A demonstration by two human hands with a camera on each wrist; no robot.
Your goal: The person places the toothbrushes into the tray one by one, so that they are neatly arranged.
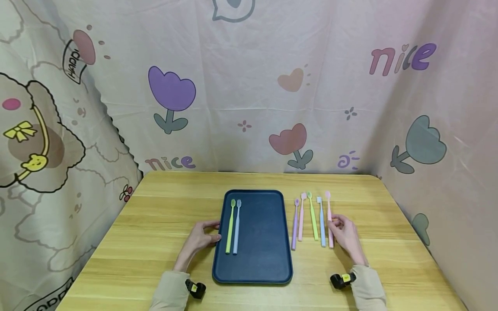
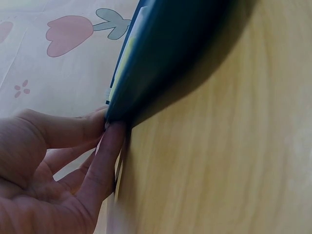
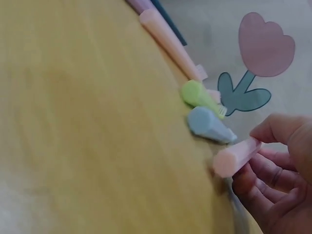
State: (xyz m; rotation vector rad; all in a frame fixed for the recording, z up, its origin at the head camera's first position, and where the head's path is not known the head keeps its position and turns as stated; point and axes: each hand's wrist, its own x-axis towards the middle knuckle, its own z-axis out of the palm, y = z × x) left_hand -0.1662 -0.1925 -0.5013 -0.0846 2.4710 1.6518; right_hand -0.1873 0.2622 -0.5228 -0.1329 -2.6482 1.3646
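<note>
1. Your left hand [image 1: 200, 239] clamps its fingers on the tray [image 1: 262, 242].
2. Your right hand [image 1: 345, 232] clamps its fingers on the pink toothbrush [image 1: 329, 211], rightmost of five; only the right wrist view faces its blunt end.
3. Only the head view shows the purple tulip [image 1: 171, 91] on the curtain [image 1: 233, 77].

This person wears long beige sleeves, softly creased — the left sleeve [image 1: 171, 293] at seven o'clock in the head view, the right sleeve [image 1: 369, 289] between four and five. A blocky black camera with a yellow marking sits by each cuff: left camera [image 1: 198, 290] at four o'clock, right camera [image 1: 337, 282] at eight — left hand [image 1: 200, 237] and right hand [image 1: 346, 234] bare.
</note>
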